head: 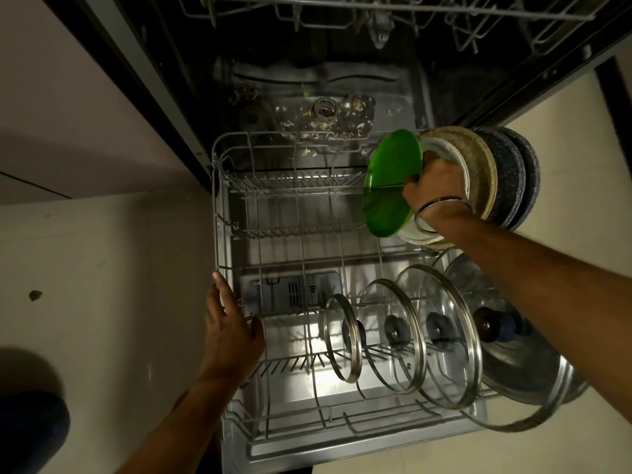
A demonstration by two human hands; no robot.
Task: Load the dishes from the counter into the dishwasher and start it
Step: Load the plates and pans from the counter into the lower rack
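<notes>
Our right hand [434,186] grips a green plate [391,186] at the rack's far right, beside standing plates [492,176]; our left hand [229,333], fingers relaxed, rests on the lower rack [216,200]. Glass lids [393,336] fill the near row; the rest stays unloaded and unstarted.

Bare forearms, no sleeves, thin metal bangles [441,213] on right wrist
</notes>
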